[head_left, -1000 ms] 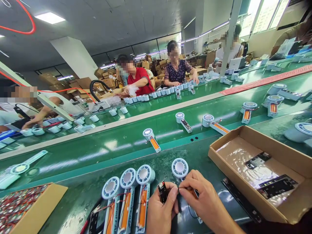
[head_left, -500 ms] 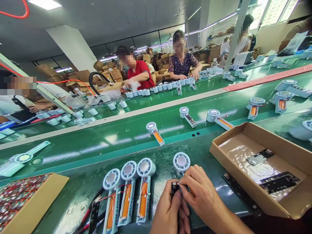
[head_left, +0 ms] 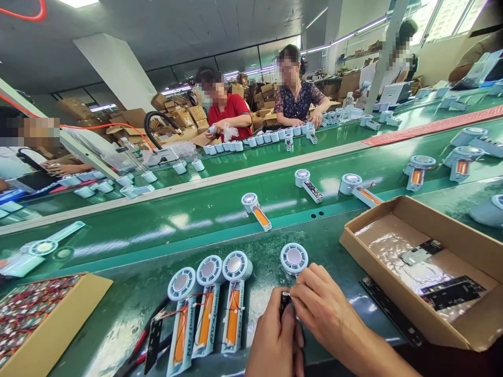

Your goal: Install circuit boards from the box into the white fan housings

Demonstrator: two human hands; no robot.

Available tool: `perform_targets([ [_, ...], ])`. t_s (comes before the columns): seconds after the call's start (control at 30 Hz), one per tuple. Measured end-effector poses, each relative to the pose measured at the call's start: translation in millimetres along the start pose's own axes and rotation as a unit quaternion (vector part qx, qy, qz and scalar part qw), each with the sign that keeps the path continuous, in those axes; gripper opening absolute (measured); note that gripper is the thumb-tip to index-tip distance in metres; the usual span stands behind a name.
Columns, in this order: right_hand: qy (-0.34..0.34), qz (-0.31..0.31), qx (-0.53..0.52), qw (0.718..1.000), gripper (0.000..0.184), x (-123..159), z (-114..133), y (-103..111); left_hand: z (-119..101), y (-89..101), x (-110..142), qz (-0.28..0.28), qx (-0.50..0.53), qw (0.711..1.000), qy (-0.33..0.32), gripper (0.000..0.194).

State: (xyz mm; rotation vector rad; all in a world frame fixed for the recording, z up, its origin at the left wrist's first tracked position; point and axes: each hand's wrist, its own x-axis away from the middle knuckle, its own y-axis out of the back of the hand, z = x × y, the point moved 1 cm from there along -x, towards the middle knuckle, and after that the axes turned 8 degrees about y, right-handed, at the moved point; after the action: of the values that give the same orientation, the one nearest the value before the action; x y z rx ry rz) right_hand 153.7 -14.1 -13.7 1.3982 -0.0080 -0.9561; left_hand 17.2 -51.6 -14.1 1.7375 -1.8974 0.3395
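Observation:
My left hand (head_left: 273, 335) is closed around a small black circuit board (head_left: 284, 301), whose upper end shows between thumb and fingers. Right beside it, the fingers of my right hand (head_left: 324, 306) pinch at the top of the board, where a tiny white bit shows; what they grip is too small to make out. Just beyond the hands lies a pale blue handheld fan (head_left: 294, 256), its round head visible and its handle hidden by my right hand. To the left, fans with open handles (head_left: 233, 314) lie side by side, showing orange batteries and red wires.
A cardboard box (head_left: 416, 277) with black boards stands at right, a long black board (head_left: 391, 309) beside it. At left are pliers (head_left: 137, 343) and a box of wired parts (head_left: 63, 324). Fans lie on the green conveyor (head_left: 204, 204); co-workers sit across it.
The view has shifted slightly, and the conveyor fans sit a little further right. Both hands keep nearly the same pose at the board. A co-worker in red has raised a hand with a fan part.

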Motion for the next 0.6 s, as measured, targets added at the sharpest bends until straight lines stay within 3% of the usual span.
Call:
perform_targets([
  [0.2,-0.006,0.034,-0.012,0.999,0.026,-3,-1,7,0,0.8,0,-0.004,-0.003,1.000,0.012,0.023],
  [0.37,-0.028,0.047,-0.033,0.998,0.023,-3,-1,8,1,4.2,-3,-0.031,-0.098,0.993,-0.057,0.026],
  [0.6,-0.058,0.005,-0.075,0.995,0.026,-3,0,-2,3,4.9,-5,-0.018,-0.068,0.995,-0.067,0.021],
])
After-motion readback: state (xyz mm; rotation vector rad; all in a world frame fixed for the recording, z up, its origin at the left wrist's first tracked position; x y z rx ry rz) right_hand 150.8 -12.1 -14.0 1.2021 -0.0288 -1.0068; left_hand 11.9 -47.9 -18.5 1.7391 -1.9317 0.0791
